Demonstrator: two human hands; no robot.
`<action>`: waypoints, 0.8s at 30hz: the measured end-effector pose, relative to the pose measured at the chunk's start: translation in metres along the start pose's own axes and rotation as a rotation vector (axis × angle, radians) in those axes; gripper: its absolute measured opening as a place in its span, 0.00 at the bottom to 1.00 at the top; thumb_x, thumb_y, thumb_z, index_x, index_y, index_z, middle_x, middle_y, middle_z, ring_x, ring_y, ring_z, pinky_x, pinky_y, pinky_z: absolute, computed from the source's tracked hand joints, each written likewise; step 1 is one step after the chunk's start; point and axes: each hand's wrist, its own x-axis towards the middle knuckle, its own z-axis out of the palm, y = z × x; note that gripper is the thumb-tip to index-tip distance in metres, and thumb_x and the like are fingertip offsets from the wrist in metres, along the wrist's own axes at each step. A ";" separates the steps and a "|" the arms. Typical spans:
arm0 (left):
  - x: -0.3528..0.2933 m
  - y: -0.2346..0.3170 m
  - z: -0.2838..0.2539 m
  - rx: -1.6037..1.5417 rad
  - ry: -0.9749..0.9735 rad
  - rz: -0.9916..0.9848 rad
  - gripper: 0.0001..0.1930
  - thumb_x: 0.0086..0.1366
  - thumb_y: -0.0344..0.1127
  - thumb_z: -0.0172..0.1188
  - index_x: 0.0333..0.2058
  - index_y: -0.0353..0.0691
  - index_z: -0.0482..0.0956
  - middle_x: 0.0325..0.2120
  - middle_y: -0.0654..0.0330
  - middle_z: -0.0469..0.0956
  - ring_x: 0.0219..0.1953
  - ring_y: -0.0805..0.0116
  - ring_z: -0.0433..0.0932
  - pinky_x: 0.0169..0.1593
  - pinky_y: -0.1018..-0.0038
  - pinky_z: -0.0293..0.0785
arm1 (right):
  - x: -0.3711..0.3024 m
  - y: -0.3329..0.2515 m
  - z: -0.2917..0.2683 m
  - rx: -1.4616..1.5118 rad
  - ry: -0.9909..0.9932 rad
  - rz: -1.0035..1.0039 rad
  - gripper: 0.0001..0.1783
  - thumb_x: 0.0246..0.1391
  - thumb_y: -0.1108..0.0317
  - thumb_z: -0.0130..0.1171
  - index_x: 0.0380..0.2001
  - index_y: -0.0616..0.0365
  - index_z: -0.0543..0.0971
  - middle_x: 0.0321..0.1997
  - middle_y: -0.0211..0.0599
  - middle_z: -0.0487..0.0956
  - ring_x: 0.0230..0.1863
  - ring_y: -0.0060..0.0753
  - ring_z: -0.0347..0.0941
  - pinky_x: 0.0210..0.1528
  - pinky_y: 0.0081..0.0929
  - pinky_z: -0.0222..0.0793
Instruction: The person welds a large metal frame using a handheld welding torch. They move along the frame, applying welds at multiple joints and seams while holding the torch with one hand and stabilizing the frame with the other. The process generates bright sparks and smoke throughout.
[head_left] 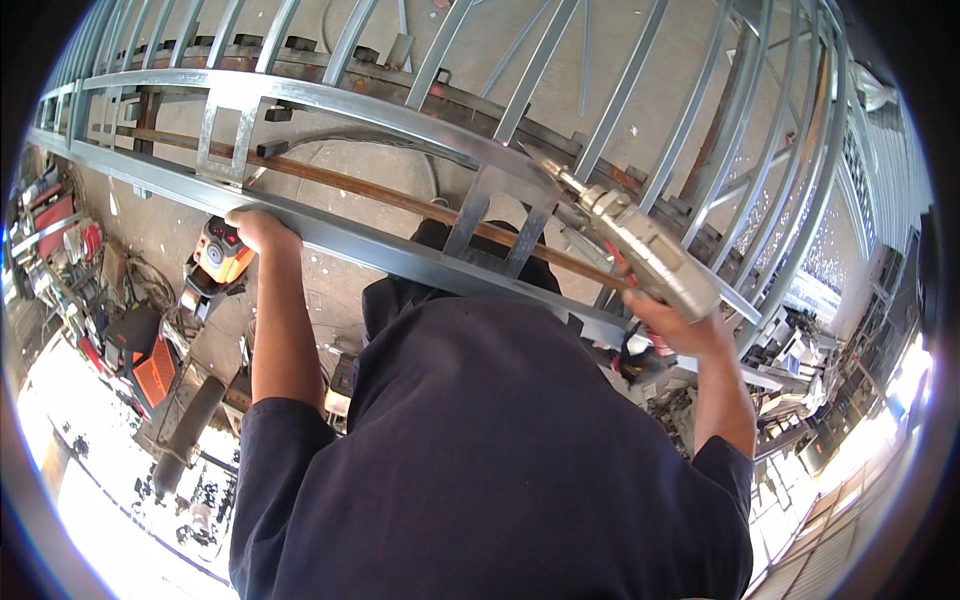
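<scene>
My left hand (264, 230) is closed over the near rail (350, 240) of a galvanized steel frame, at the left. In my right hand (675, 322) is a grey, drill-like power tool (655, 258) with a long round body and a slim pointed tip. Its tip points up and left, over the frame's second rail (400, 118), and is smeared by motion. I cannot tell whether it touches the metal. Short cross pieces (468, 222) join the two rails in front of me. My right fingers are partly hidden behind the tool.
Long steel bars (530, 70) run away from the second rail. A rusty bar (370, 190) lies under the frame. An orange and black machine (222, 255) stands below my left hand. Tools and scrap crowd the floor at the left, near an orange-black case (150, 355).
</scene>
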 end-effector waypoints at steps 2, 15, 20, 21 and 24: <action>0.000 0.001 -0.001 0.010 -0.026 0.003 0.42 0.76 0.63 0.30 0.65 0.26 0.67 0.64 0.45 0.71 0.61 0.48 0.74 0.66 0.61 0.70 | -0.010 0.006 0.028 -0.019 0.044 -0.037 0.38 0.56 0.72 0.67 0.69 0.56 0.68 0.50 0.33 0.84 0.50 0.21 0.77 0.55 0.24 0.73; 0.001 0.002 -0.007 0.102 -0.034 -0.041 0.42 0.76 0.66 0.31 0.71 0.31 0.53 0.69 0.39 0.61 0.65 0.43 0.70 0.67 0.52 0.72 | 0.000 0.007 0.145 -0.528 0.330 -0.284 0.44 0.53 0.63 0.64 0.73 0.40 0.61 0.48 0.48 0.82 0.46 0.60 0.80 0.46 0.49 0.76; 0.014 -0.005 -0.003 0.165 0.062 0.007 0.42 0.76 0.64 0.34 0.68 0.26 0.57 0.65 0.35 0.65 0.63 0.42 0.72 0.65 0.54 0.75 | -0.001 0.008 0.164 -0.623 0.360 -0.249 0.46 0.53 0.62 0.65 0.74 0.37 0.58 0.49 0.45 0.81 0.47 0.56 0.80 0.46 0.49 0.76; 0.013 -0.006 -0.002 0.161 0.084 0.021 0.42 0.76 0.63 0.35 0.67 0.24 0.59 0.63 0.34 0.68 0.61 0.43 0.74 0.64 0.55 0.76 | -0.001 0.007 0.166 -0.639 0.363 -0.234 0.47 0.53 0.62 0.66 0.74 0.37 0.58 0.49 0.44 0.81 0.47 0.56 0.80 0.46 0.49 0.76; 0.018 -0.008 -0.003 0.161 0.034 0.016 0.42 0.76 0.64 0.32 0.69 0.28 0.54 0.67 0.35 0.60 0.64 0.40 0.70 0.66 0.52 0.74 | -0.003 0.011 0.174 -0.638 0.426 -0.265 0.47 0.53 0.60 0.67 0.74 0.36 0.58 0.49 0.43 0.82 0.48 0.55 0.80 0.45 0.49 0.77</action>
